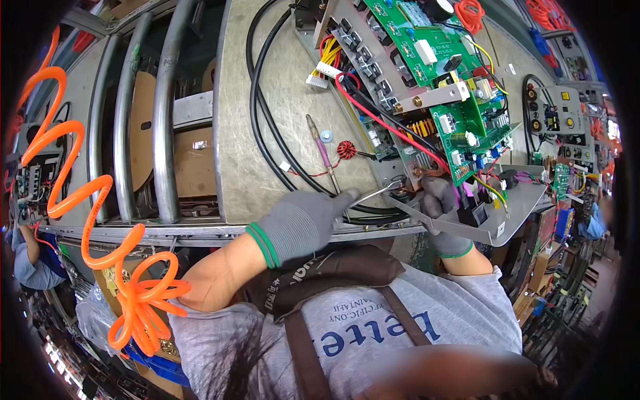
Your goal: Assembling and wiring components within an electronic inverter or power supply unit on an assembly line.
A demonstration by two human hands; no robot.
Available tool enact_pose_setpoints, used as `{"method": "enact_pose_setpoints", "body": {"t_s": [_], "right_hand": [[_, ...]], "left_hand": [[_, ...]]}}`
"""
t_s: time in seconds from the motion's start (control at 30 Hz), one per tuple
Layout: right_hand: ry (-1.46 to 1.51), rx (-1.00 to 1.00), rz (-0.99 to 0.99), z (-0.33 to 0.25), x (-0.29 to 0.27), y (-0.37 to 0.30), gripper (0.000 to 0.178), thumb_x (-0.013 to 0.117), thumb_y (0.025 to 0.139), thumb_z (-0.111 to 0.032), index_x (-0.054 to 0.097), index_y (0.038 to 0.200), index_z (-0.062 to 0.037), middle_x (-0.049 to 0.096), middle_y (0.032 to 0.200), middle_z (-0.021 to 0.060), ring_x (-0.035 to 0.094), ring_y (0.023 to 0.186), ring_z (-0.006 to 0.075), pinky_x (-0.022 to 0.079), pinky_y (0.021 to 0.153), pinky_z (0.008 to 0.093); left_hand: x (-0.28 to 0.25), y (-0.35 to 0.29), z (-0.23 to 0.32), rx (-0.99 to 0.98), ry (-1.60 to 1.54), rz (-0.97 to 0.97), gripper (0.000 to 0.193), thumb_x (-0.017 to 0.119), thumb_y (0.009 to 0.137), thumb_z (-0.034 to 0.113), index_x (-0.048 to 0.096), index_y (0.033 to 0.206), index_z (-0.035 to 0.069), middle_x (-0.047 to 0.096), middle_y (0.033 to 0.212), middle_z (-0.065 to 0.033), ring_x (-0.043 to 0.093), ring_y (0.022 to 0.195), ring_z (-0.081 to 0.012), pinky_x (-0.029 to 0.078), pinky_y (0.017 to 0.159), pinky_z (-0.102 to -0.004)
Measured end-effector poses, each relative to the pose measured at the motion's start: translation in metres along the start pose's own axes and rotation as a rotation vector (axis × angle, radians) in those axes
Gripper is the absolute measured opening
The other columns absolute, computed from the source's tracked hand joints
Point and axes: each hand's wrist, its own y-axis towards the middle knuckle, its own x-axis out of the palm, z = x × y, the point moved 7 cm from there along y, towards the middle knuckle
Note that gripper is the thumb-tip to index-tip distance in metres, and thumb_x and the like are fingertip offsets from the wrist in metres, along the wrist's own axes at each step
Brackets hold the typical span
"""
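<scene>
Grey gloves with green cuffs cover both hands. My left hand [310,217] is closed around a slim metal-shafted tool [372,195]; its handle is hidden in the fist. The tip reaches the lower corner of an open electronic unit [420,110] with green circuit boards, beside my right hand. My right hand [438,200] is closed on the edge of the unit's grey metal panel [510,207], its fingers partly hidden by the panel and wires. A thick red cable [393,127] runs down into the unit near those fingers.
Black cables [267,110] loop over the metal bench [233,147]. A purple-handled tool [319,143], a washer [326,136] and a red-wound coil [346,150] lie there. Metal rollers [163,120] and an orange coiled hose [100,190] are at left. Another person [37,260] is at far left.
</scene>
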Motion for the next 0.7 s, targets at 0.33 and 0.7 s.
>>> {"method": "enact_pose_setpoints", "body": {"t_s": [0.33, 0.7], "right_hand": [[-0.657, -0.228, -0.020, -0.012, -0.010, 0.008, 0.038, 0.055, 0.092, -0.020, 0.050, 0.124, -0.0015, 0.037, 0.057, -0.0062, 0.048, 0.052, 0.0099, 0.046, 0.052, 0.0253], [-0.109, -0.090, -0.045, -0.027, 0.023, 0.006, 0.038, 0.049, 0.097, -0.027, 0.048, 0.124, 0.0004, 0.043, 0.056, -0.0069, 0.050, 0.053, 0.0081, 0.047, 0.058, 0.0230]], "left_hand": [[-0.017, 0.000, 0.019, 0.009, 0.020, 0.130, 0.045, 0.054, 0.086, 0.022, 0.048, 0.127, 0.005, 0.063, 0.080, -0.0175, 0.063, 0.074, -0.0366, 0.048, 0.064, -0.0480], [0.017, 0.003, 0.005, -0.208, -1.124, -0.140, 0.045, 0.052, 0.093, 0.024, 0.049, 0.131, 0.000, 0.050, 0.070, 0.0006, 0.043, 0.045, -0.0036, 0.034, 0.038, -0.0193]]}}
